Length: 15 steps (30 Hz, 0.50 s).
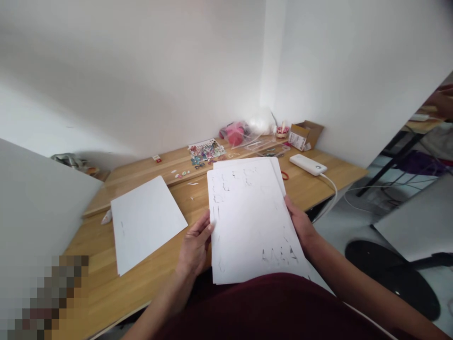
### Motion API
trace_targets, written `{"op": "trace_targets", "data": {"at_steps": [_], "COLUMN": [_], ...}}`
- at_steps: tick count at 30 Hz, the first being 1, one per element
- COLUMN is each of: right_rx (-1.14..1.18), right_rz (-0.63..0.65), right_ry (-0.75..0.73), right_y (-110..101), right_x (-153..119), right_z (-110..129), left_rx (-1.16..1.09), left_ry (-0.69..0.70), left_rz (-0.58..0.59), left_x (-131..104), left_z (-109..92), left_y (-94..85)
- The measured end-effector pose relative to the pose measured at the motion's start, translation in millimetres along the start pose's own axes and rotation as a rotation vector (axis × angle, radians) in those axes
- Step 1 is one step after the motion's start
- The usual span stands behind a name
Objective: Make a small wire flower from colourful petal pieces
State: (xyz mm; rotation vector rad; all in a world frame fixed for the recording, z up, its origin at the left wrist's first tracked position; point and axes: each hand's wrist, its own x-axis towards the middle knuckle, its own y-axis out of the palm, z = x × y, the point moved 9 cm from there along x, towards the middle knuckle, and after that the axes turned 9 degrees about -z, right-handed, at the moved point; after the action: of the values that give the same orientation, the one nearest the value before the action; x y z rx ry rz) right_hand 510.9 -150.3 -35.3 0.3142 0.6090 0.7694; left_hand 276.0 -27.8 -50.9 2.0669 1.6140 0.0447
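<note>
A stack of white paper sheets point(247, 212) is held up between my two hands, over the front edge of the desk. Dark marks and small outlines show along the top sheet's left side, top and lower right. My left hand point(196, 243) grips the left edge, thumb in front and fingers mostly behind. At the right edge is my right hand point(299, 222), its fingers hidden behind the sheets. On the desk to the left lies another white sheet stack point(146, 224), with a faint line of print.
On the wooden desk point(141, 302) lie colourful cut-outs point(207, 151), a pink item in clear plastic point(235, 134), a red-orange ring point(284, 175) and a cardboard box point(306, 134). A white power bank point(307, 164) trails a cable off the right edge. White walls stand behind.
</note>
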Motion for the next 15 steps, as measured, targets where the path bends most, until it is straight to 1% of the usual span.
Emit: {"op": "trace_targets", "data": {"at_steps": [4, 7, 10, 15], "right_rx": [-0.013, -0.016, -0.017, -0.020], "right_rz": [0.060, 0.069, 0.032, -0.086], "right_ry": [0.020, 0.014, 0.041, 0.065], "right_y": [3.3, 3.8, 2.1, -6.2], "right_x": [0.4, -0.6, -3.2, -5.5], "right_z": [-2.4, -1.7, -2.2, -1.5], "left_rx": [-0.010, -0.021, -0.030, -0.064], "left_ry": [0.000, 0.011, 0.022, 0.046], "left_rz": [0.006, 0.017, 0.041, 0.088], "left_x": [-0.6, -0.5, -0.6, -0.8], "left_z": [1.7, 2.6, 3.4, 4.1], "left_y": [-1.5, -1.0, 1.2, 4.6]}}
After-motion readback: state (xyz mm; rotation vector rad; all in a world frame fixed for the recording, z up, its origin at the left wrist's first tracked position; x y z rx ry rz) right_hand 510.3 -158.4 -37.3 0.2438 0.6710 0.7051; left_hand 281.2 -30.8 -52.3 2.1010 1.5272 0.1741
